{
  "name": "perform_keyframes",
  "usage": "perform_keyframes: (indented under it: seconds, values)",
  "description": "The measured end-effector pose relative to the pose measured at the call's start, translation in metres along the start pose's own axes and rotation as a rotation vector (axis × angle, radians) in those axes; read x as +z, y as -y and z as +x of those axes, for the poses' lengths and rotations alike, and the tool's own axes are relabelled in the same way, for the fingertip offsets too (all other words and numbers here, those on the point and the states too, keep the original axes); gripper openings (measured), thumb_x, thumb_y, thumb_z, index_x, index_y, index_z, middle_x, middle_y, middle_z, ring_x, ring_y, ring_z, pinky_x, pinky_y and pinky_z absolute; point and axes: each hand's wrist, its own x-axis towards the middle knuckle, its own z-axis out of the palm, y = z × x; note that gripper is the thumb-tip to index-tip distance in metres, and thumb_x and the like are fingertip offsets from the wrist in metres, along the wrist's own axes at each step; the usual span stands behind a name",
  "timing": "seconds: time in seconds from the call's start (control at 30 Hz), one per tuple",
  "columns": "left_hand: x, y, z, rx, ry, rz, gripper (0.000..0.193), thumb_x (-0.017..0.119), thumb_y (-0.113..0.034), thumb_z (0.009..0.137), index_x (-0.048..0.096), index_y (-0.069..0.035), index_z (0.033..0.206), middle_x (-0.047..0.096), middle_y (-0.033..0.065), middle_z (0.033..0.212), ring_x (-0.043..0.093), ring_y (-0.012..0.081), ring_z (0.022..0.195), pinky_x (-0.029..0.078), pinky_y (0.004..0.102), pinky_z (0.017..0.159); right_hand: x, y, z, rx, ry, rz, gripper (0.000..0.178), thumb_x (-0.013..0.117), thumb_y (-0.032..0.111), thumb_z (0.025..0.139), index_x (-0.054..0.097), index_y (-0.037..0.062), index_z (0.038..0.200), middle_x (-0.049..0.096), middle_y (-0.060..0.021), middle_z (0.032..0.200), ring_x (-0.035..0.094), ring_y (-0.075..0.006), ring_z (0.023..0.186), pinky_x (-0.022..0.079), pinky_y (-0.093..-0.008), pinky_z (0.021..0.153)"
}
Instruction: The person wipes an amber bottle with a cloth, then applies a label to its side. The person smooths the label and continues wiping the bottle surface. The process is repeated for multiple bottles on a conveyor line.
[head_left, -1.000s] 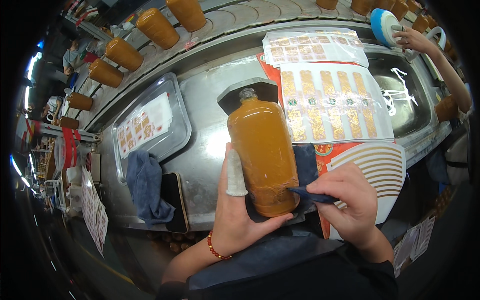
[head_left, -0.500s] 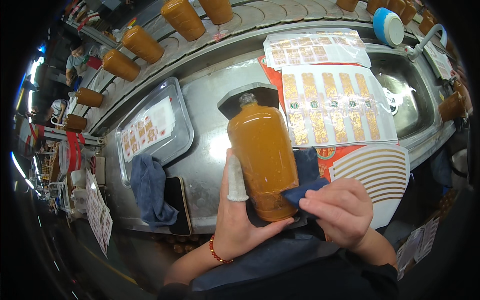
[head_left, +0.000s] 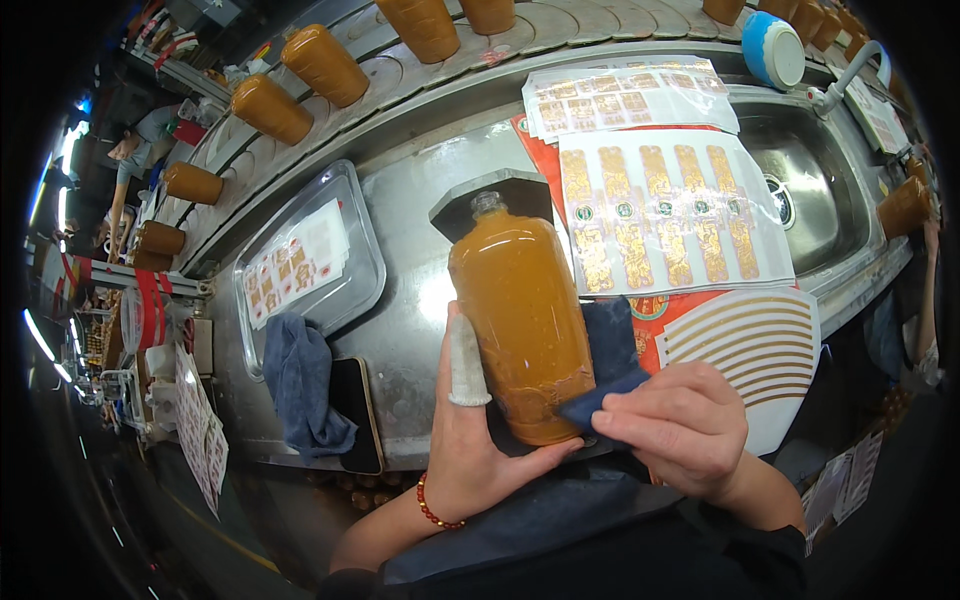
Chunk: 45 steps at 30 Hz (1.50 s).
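Observation:
An amber-brown bottle (head_left: 522,310) with a clear glass neck leans back on a dark stand, its neck pointing away from me. My left hand (head_left: 470,420) grips its left side and base; a white cloth finger cot covers one finger, and a red bead bracelet circles the wrist. Pinched in my right hand (head_left: 685,425) is a folded dark blue squeegee-like piece (head_left: 605,397), its edge pressed against the bottle's lower right side. What it is made of I cannot tell. Faint raised patterning shows on the glass near the base.
A clear tray (head_left: 365,255) holds label sheets, beside a blue cloth (head_left: 305,385) and a phone (head_left: 357,415). Gold label sheets (head_left: 665,210) and a sheet of curved strips (head_left: 745,345) lie right, near a sink (head_left: 835,180). Brown bottles (head_left: 325,65) ride a conveyor behind; a person stands far left.
The bottles on the conveyor have shifted to the right. My right hand and the blue piece have moved very slightly down along the bottle; my left hand keeps its hold.

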Motion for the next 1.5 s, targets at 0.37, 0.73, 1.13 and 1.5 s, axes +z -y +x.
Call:
perform_keyframes:
  seconds: [0.37,0.73,1.13,1.5]
  values:
    - [0.0,0.009,0.0,0.026,-0.026,-0.063,0.138,0.098,-0.033,0.064,0.007,0.009,0.158,0.022,0.0294,0.162,0.031,0.0388,0.15,0.029,0.0429,0.121,-0.014,-0.051,0.026,0.825,0.145,0.738,0.031,0.072,0.001,0.091,0.066,-0.0012,0.121,0.069,-0.0027,0.101,0.065,-0.0079,0.093,0.053,-0.0215,0.083]
    - [0.008,0.043,-0.007,0.044,-0.009,-0.228,0.136,0.099,-0.039,0.061,0.016,0.009,0.157,0.032,0.0257,0.156,0.034,0.038,0.147,0.03,0.0433,0.119,-0.004,-0.05,0.026,0.84,0.252,0.863,0.029,0.071,0.006,0.093,0.068,0.0,0.121,0.069,-0.0023,0.105,0.063,-0.0068,0.096,0.051,-0.0221,0.086]
    - [-0.01,0.031,-0.003,0.074,-0.084,-0.094,0.124,0.092,-0.042,0.07,0.02,0.005,0.158,0.018,0.0261,0.163,0.022,0.0388,0.153,0.024,0.0447,0.122,0.0,-0.052,0.01,0.896,0.191,0.891,0.028,0.072,0.004,0.093,0.067,0.0,0.121,0.068,-0.0014,0.104,0.062,-0.0057,0.094,0.051,-0.0205,0.084]
    - [-0.011,0.004,0.005,0.118,-0.126,0.014,0.082,0.085,-0.025,0.077,0.049,0.002,0.145,0.038,0.0195,0.153,0.031,0.0381,0.145,0.029,0.0453,0.117,0.002,-0.037,0.008,0.888,0.201,0.986,0.029,0.072,0.005,0.093,0.068,0.0002,0.121,0.068,-0.0023,0.103,0.063,-0.0064,0.093,0.052,-0.0212,0.083]
